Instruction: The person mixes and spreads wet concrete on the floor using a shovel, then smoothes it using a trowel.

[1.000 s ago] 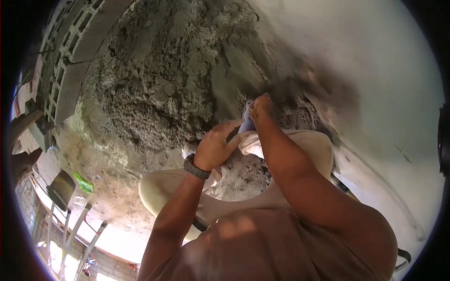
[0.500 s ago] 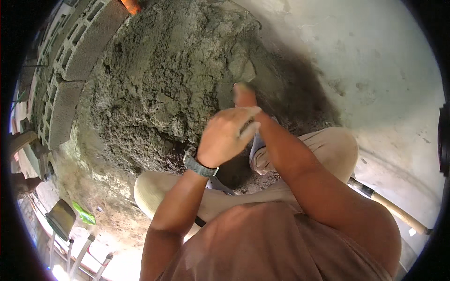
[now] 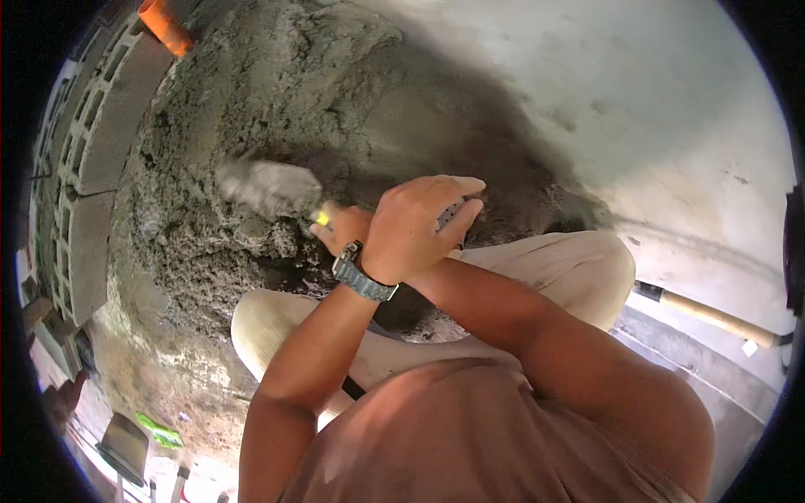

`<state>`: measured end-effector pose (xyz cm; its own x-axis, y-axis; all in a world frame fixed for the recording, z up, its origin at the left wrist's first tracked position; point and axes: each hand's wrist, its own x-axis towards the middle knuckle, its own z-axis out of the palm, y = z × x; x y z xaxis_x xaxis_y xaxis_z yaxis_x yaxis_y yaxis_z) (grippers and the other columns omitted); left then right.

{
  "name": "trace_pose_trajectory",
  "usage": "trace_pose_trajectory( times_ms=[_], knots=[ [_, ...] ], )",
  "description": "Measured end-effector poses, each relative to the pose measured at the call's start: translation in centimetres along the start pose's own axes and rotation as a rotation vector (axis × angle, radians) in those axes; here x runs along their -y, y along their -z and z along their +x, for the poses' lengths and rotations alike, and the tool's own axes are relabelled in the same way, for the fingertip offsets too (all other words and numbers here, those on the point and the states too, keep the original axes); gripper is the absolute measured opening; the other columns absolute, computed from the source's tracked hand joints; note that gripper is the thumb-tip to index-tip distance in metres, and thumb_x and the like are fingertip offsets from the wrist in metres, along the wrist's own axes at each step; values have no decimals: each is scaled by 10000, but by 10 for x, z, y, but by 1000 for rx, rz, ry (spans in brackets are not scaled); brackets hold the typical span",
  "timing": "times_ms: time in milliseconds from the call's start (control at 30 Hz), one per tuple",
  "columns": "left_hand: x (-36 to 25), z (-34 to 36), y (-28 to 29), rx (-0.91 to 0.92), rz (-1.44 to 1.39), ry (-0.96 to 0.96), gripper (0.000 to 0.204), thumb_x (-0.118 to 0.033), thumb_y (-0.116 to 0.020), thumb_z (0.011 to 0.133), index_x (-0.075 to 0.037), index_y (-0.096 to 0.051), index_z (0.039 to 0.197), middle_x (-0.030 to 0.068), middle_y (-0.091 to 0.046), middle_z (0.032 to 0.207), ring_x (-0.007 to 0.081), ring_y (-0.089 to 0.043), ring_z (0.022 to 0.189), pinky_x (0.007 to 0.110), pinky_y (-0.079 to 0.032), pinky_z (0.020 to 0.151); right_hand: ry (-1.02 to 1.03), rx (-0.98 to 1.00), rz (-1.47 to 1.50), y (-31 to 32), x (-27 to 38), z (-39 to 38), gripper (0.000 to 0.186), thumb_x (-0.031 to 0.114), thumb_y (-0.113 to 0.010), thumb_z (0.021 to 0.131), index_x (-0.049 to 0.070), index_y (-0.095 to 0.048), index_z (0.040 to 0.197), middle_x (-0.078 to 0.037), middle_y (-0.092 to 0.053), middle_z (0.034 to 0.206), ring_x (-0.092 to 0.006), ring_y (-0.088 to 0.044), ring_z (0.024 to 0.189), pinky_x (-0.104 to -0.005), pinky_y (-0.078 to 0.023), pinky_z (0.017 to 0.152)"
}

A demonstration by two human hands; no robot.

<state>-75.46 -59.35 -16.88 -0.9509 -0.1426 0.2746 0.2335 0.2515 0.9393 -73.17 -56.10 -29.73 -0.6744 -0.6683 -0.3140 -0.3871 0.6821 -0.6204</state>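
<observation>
My right hand (image 3: 345,228) reaches left, crossing beneath my left wrist. It is closed around the handle of a trowel with a bit of yellow near the grip. The trowel's grey blade (image 3: 272,188) is smeared by motion over the rough wet mortar (image 3: 193,222). Above the right forearm, my left hand (image 3: 415,222), with a watch on its wrist, is curled. A sliver of something dark grey and speckled shows between its thumb and fingers, too little to name.
Hollow concrete blocks (image 3: 101,159) line the left side, an orange pipe (image 3: 165,27) at their far end. A pale wall (image 3: 654,109) rises on the right. A wooden-handled tool (image 3: 713,314) lies along its base. At lower left are a dustpan-like scoop (image 3: 124,444) and a green wrapper (image 3: 159,431).
My right hand has swung left under the left wrist, bringing the trowel over the rough mortar. My left hand stays curled near the middle. The view has shifted somewhat.
</observation>
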Motion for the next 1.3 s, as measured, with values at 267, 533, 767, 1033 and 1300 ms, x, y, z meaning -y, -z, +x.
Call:
trace_pose_trajectory(
  times_ms=[267,533,767,1033,1300],
  knots=[
    [-13,10,-6,-8,-58,-53,217,-185,-710,889,-62,-721,1067,141,-732,1025,335,-706,921,393,-560,803,108,-180,558,114,-162,14,373,392,-573,1012,24,-596,1070,-118,-680,984,-252,-659,898,-393,-511,810],
    [0,-11,9,-1,53,30,214,-213,-704,895,-78,-720,1061,141,-728,1018,339,-696,929,403,-557,810,-528,-334,-554,196,-223,44,619,592,-357,1019,36,-529,1231,-289,-692,975,-467,-674,950,-582,-514,854],
    [8,-21,14,28,99,55,213,-212,-709,889,-74,-715,1051,148,-722,996,353,-687,897,423,-550,776,-416,-239,-598,184,-274,102,646,579,-339,1026,13,-572,1232,-272,-695,1034,-489,-667,954,-586,-508,886],
    [13,-14,6,39,38,61,214,-213,-706,893,-81,-709,1062,136,-723,1002,345,-688,917,419,-549,789,-316,-54,-207,127,-230,85,629,512,-386,1029,-46,-677,1023,-320,-657,1079,-523,-607,1049,-551,-478,916],
    [6,5,-13,70,0,44,220,-234,-699,894,-102,-714,1070,118,-730,994,332,-691,929,424,-547,812,-214,-194,282,-4,-226,58,549,522,-462,1015,13,-658,1078,-235,-668,1137,-454,-608,1065,-524,-478,899]
  ],
)
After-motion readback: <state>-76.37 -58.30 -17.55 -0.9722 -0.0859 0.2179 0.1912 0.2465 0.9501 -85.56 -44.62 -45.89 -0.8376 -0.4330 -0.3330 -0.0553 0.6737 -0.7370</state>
